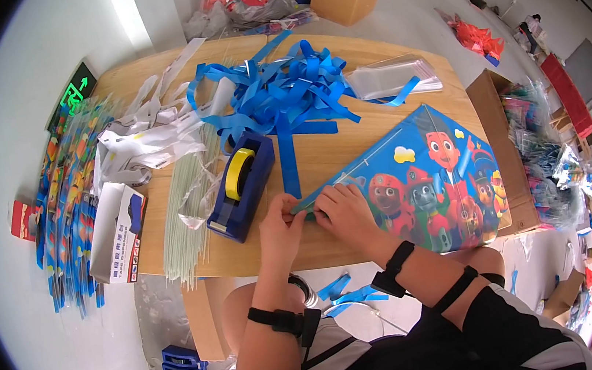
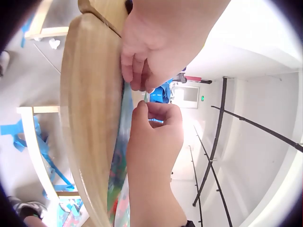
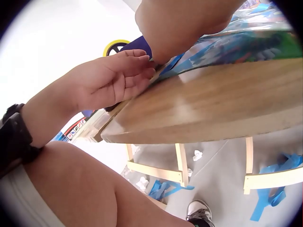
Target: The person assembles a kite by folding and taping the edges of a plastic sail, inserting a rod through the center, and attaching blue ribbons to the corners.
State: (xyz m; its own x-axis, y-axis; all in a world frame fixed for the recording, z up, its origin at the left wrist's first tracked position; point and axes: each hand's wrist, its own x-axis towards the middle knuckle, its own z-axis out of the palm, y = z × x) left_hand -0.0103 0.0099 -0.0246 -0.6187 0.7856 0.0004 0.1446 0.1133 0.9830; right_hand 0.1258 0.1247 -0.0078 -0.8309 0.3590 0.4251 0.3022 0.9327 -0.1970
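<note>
A blue triangular sheet printed with cartoon figures (image 1: 426, 195) lies on the table, its narrow corner pointing left. My left hand (image 1: 281, 230) pinches the tip of that corner. Close beside it, my right hand (image 1: 344, 212) grips the sheet's edge, fingers bent. In the left wrist view the left hand (image 2: 158, 42) is above and the right hand (image 2: 155, 132) below, a thin green edge between their fingertips. The right wrist view shows the left hand (image 3: 111, 80) with bent fingers; the right hand (image 3: 182, 28) hides part of the sheet (image 3: 227, 52).
Left of the hands stands a blue tape dispenser (image 1: 242, 186), beside thin pale rods (image 1: 185, 213) and a dispenser box (image 1: 116, 237). Blue strips (image 1: 284, 86) are heaped behind, near white strips (image 1: 146, 140) and clear bags (image 1: 397, 78). A cardboard box (image 1: 503, 152) adjoins the table's right side.
</note>
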